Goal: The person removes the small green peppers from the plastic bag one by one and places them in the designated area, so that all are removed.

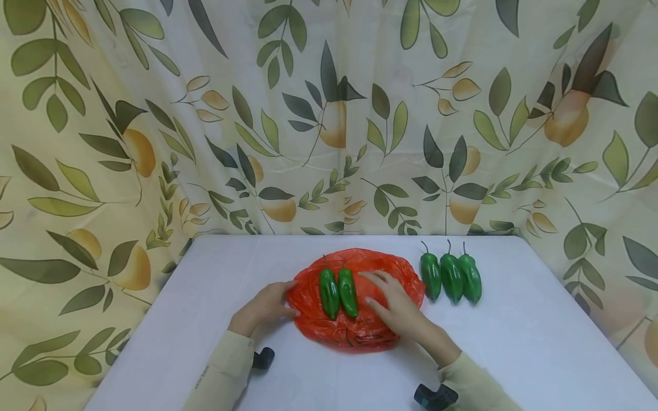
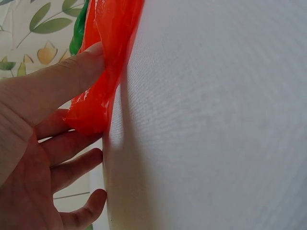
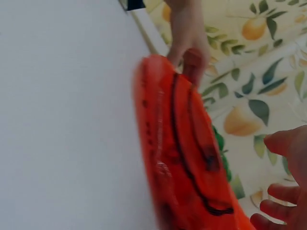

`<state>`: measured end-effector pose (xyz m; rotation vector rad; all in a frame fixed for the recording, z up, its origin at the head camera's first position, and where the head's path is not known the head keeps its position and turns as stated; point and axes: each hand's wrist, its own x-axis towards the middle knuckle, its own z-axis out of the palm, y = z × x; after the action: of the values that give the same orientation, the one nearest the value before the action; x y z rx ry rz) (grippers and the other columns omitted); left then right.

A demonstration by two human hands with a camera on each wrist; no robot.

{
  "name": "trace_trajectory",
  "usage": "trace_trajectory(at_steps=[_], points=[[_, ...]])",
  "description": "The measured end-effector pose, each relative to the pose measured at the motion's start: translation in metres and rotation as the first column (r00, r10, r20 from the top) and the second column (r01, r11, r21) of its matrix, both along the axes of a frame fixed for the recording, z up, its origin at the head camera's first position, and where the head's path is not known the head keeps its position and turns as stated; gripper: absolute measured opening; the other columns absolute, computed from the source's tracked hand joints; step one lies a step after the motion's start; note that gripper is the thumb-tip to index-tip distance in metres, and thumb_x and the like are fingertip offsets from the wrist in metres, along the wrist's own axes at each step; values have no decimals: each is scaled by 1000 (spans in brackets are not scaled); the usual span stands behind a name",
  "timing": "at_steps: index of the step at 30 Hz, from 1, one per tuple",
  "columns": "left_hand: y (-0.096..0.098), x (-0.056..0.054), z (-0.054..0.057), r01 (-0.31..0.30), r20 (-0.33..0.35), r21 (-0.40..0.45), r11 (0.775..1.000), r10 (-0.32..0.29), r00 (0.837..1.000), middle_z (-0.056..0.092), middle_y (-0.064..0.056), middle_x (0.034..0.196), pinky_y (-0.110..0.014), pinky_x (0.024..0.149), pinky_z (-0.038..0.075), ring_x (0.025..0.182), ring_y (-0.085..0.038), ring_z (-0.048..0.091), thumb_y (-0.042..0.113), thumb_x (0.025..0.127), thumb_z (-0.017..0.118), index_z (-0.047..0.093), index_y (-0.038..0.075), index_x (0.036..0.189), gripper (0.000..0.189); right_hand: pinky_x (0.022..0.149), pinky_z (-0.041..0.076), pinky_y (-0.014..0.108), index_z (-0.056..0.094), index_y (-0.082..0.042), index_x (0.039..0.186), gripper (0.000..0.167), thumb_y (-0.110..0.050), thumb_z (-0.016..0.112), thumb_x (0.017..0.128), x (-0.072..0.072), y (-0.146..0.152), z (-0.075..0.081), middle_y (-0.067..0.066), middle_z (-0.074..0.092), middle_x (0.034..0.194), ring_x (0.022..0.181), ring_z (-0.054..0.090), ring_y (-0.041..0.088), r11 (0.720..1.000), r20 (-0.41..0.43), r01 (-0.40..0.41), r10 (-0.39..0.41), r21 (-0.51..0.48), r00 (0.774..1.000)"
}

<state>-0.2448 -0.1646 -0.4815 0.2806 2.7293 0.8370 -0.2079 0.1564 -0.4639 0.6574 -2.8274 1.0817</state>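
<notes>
A red plastic bag (image 1: pixel 377 325) lies spread on the table, with dark printed marks near its front edge. Two green chili peppers (image 1: pixel 329 294) lie side by side on top of it, stems pointing away from me. My left hand (image 1: pixel 267 308) touches the bag's left edge with thumb and fingers spread apart; in the left wrist view the thumb (image 2: pixel 72 79) overlaps the red plastic (image 2: pixel 103 91). Over the bag's right part is my right hand (image 1: pixel 398 305), fingers parted and nothing held, just right of the two peppers. The right wrist view shows its fingertips apart from the plastic.
Three more green chili peppers (image 1: pixel 451 278) lie in a row right of the bag, stems pointing away. Both wrists wear black devices (image 1: pixel 436 396). Behind the white table (image 1: pixel 514 342) hangs a curtain (image 1: pixel 329 114) printed with leaves and fruit.
</notes>
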Motion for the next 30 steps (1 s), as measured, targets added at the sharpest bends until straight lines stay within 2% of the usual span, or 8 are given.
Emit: trace_trajectory(at_steps=[5,10,19,25,30], points=[[0,0,0,4,-7,1,1000,-4,1000,56,-9,149,-54,113,46,141,-32,49,22,80,86,49,11,150,80,106,46,68,43,-23,154,59,-19,64,99,3,-9,-12,20,42,154,141,41,43,997,54,-59,56,47,997],[1,1,2,3,-7,1,1000,-3,1000,56,-8,149,-54,113,46,141,-32,49,21,80,86,49,11,150,80,108,43,69,45,-29,153,58,-19,65,99,7,-16,-16,23,39,157,143,40,44,995,115,-61,51,79,992],[1,4,5,-12,-5,3,1000,12,1000,56,-6,149,-52,113,47,142,-31,49,21,80,86,49,13,151,80,118,21,75,45,-34,152,53,-24,60,102,9,-19,-22,23,33,162,151,26,50,985,202,-101,71,141,977],[2,3,4,-5,-10,0,1000,5,1000,56,-7,150,-53,114,46,142,-31,49,21,80,86,49,12,151,80,115,29,72,52,-33,148,48,-27,61,101,9,-19,-26,18,37,162,149,31,45,982,196,-120,90,144,976],[1,2,3,-2,-8,0,1000,2,1000,56,-8,150,-53,115,45,142,-32,48,21,81,85,49,11,150,80,111,38,68,58,-26,142,43,-24,64,99,7,-18,-28,14,45,156,142,41,38,990,179,-111,94,84,979]])
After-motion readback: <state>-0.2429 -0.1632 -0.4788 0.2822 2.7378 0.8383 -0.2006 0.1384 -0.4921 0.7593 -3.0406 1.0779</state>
